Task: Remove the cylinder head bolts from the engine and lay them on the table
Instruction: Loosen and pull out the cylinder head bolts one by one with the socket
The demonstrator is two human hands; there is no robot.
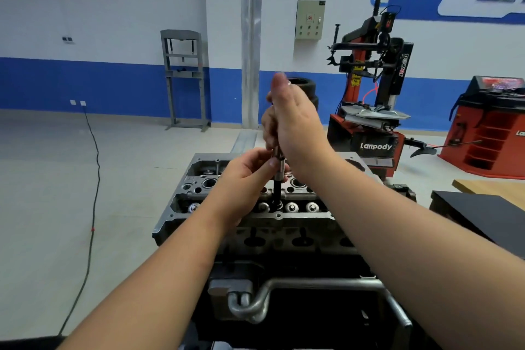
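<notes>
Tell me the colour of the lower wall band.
Blue, below white; the lower wall band shows best in the head view.

2 hands [244, 179] on 1 socket tool [278, 176], over 1 engine [255, 224]. 3 valve spring caps [291, 207] clearly visible in the near row. Background: 1 tyre changer [372, 88], 1 shop press [184, 77], 2 stacked tyres [305, 88].

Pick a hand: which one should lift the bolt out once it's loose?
Left, probably. The left hand pinches the tool shaft low, just above the cylinder head; the right hand grips the tool's top, farther up.
</notes>
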